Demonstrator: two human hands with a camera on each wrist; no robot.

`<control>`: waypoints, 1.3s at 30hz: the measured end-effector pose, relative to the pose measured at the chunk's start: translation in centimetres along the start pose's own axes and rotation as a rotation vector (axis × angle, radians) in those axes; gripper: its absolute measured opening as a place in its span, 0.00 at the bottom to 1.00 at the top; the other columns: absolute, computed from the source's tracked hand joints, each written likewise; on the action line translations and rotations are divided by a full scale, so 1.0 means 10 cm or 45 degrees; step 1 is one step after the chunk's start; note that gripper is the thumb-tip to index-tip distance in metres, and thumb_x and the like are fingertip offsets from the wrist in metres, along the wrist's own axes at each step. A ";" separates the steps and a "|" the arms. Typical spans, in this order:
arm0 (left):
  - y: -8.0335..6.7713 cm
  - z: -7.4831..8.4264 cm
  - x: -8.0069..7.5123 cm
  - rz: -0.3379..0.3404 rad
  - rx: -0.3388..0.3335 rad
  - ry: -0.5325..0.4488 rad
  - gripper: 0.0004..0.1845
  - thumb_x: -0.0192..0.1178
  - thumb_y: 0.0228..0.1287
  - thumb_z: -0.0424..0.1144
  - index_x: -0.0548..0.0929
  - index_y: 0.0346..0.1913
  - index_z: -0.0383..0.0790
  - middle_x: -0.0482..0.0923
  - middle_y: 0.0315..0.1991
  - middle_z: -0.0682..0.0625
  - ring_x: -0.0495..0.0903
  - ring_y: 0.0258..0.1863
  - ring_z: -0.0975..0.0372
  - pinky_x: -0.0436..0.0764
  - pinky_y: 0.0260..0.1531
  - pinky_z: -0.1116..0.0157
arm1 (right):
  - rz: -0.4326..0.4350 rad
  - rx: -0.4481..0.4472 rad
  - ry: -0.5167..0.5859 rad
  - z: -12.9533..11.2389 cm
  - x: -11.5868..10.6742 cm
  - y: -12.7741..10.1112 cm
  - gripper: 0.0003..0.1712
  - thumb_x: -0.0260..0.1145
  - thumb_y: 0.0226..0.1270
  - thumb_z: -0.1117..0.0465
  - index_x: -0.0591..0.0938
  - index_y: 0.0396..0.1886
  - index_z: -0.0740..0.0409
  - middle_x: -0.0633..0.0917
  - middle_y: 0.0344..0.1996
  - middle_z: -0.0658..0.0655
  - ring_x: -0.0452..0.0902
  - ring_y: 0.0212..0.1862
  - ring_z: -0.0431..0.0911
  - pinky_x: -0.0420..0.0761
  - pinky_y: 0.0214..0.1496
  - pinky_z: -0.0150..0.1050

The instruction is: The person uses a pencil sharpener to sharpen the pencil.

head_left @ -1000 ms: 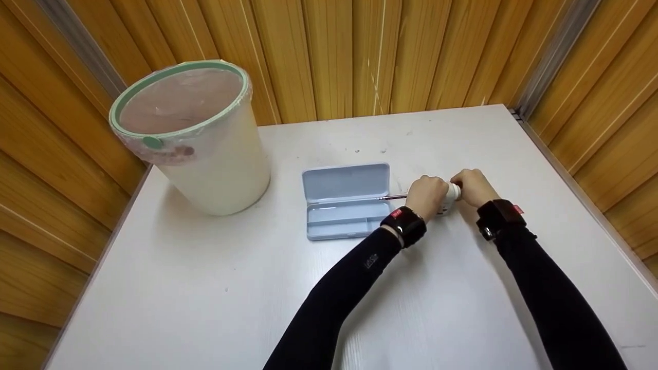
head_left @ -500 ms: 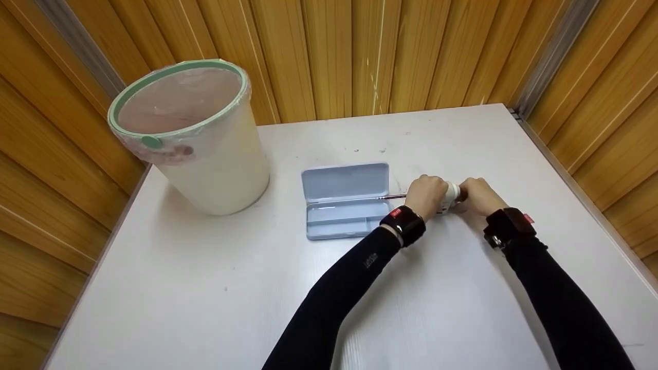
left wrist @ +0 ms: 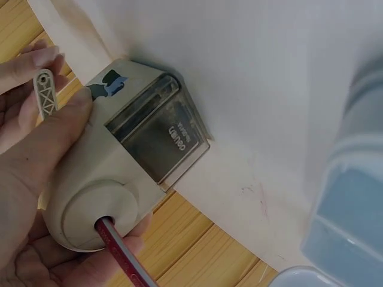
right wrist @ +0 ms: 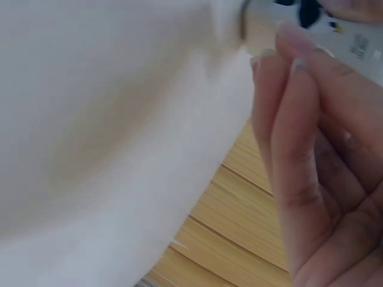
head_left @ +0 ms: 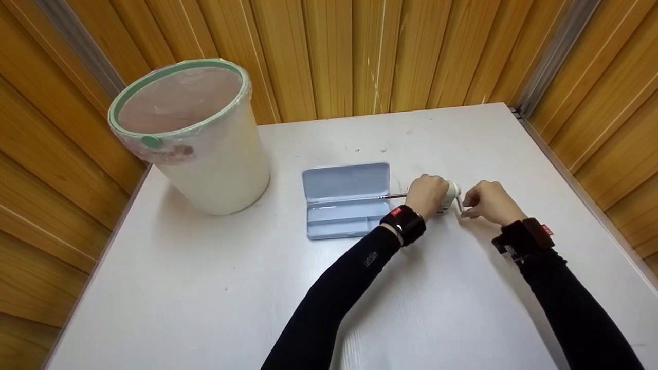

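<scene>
While the pencil sharpener (left wrist: 128,134) is gripped by the left hand (head_left: 427,195), fingers and thumb wrapped about its body, right of centre in the head view, its crank (left wrist: 46,94) is pinched at the end by the curled fingers of the right hand (head_left: 491,203). The red pencil (left wrist: 124,252) is inserted in the round opening. The blue case (head_left: 345,184) is laid open at centre; the lined bin (head_left: 226,169) is positioned at upper left.
</scene>
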State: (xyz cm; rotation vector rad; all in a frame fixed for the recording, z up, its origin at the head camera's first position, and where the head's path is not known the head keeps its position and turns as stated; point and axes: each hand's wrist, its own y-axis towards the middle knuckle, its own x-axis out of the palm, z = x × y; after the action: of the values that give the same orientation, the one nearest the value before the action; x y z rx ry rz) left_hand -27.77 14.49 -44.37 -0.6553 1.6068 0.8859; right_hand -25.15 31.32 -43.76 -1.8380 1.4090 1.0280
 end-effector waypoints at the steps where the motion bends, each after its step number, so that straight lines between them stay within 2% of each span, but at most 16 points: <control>1: 0.00 -0.01 0.00 -0.001 -0.002 -0.001 0.10 0.64 0.61 0.36 0.89 0.42 0.53 0.88 0.40 0.59 0.86 0.38 0.63 0.85 0.39 0.69 | 0.009 0.008 0.007 -0.03 -0.03 -0.02 0.07 0.78 0.45 0.70 0.85 0.23 0.67 0.87 0.20 0.58 0.78 0.22 0.38 0.73 0.26 0.30; 4: 0.00 -0.02 0.00 0.000 -0.007 -0.004 0.09 0.65 0.60 0.36 0.89 0.42 0.53 0.88 0.40 0.59 0.86 0.38 0.63 0.85 0.40 0.68 | 0.098 -0.002 -0.007 -0.13 -0.11 -0.04 0.07 0.77 0.46 0.71 0.86 0.25 0.69 0.87 0.22 0.61 0.80 0.23 0.42 0.73 0.26 0.32; 7: 0.00 -0.03 0.00 0.005 -0.007 0.009 0.09 0.65 0.60 0.37 0.89 0.41 0.53 0.88 0.39 0.60 0.86 0.38 0.64 0.85 0.39 0.69 | 0.235 -0.041 -0.052 -0.22 -0.17 -0.01 0.06 0.76 0.47 0.72 0.86 0.25 0.69 0.87 0.23 0.65 0.80 0.28 0.51 0.71 0.34 0.37; 10: 0.00 -0.02 0.01 0.012 0.000 0.027 0.09 0.65 0.60 0.37 0.89 0.41 0.53 0.88 0.39 0.60 0.86 0.37 0.64 0.85 0.38 0.69 | 0.350 -0.071 -0.104 -0.27 -0.19 0.04 0.04 0.75 0.49 0.72 0.87 0.26 0.69 0.87 0.24 0.67 0.79 0.32 0.59 0.68 0.37 0.43; 16: 0.00 -0.01 0.03 0.049 -0.004 0.047 0.09 0.62 0.62 0.36 0.89 0.39 0.53 0.88 0.37 0.60 0.86 0.36 0.64 0.85 0.36 0.69 | 0.442 -0.077 -0.149 -0.28 -0.17 0.16 0.04 0.74 0.52 0.72 0.86 0.26 0.70 0.86 0.24 0.67 0.80 0.30 0.60 0.71 0.34 0.46; 21: 0.00 -0.01 0.04 0.055 -0.004 0.055 0.09 0.61 0.62 0.36 0.89 0.39 0.53 0.88 0.37 0.60 0.86 0.36 0.64 0.85 0.36 0.68 | 0.514 -0.100 -0.155 -0.20 -0.10 0.32 0.02 0.71 0.54 0.75 0.85 0.29 0.72 0.86 0.26 0.69 0.81 0.30 0.61 0.75 0.37 0.51; 25: 0.00 0.00 0.04 0.063 0.017 0.043 0.09 0.62 0.62 0.36 0.89 0.39 0.53 0.88 0.37 0.59 0.86 0.36 0.64 0.85 0.36 0.68 | 0.523 -0.130 -0.155 -0.08 -0.04 0.44 0.03 0.69 0.55 0.76 0.86 0.31 0.72 0.86 0.27 0.70 0.82 0.31 0.62 0.77 0.37 0.51; 33: -0.01 0.02 0.04 0.044 0.033 0.047 0.09 0.62 0.62 0.36 0.89 0.40 0.53 0.88 0.38 0.59 0.85 0.35 0.64 0.85 0.36 0.69 | 0.441 -0.150 -0.114 0.06 0.00 0.53 0.03 0.69 0.54 0.77 0.86 0.31 0.72 0.86 0.27 0.70 0.82 0.31 0.59 0.75 0.34 0.44; 36: -0.01 0.03 0.04 0.038 0.024 0.059 0.09 0.61 0.63 0.36 0.89 0.40 0.53 0.87 0.38 0.60 0.85 0.36 0.64 0.84 0.36 0.69 | 0.409 -0.154 -0.122 0.11 0.05 0.56 0.03 0.69 0.56 0.76 0.86 0.30 0.72 0.86 0.27 0.70 0.81 0.31 0.60 0.76 0.35 0.46; 39: -0.01 0.03 0.04 0.035 0.021 0.061 0.09 0.62 0.63 0.37 0.89 0.42 0.53 0.87 0.40 0.60 0.85 0.37 0.65 0.84 0.37 0.70 | 0.336 -0.144 -0.107 0.19 0.12 0.57 0.04 0.68 0.55 0.77 0.86 0.31 0.72 0.86 0.31 0.70 0.81 0.35 0.62 0.78 0.40 0.52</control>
State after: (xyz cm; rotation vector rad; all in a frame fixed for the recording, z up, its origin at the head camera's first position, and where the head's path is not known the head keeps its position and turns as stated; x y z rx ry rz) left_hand -27.59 14.70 -44.77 -0.6488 1.6680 0.8819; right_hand -30.89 30.86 -45.81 -1.6944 1.6009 1.3250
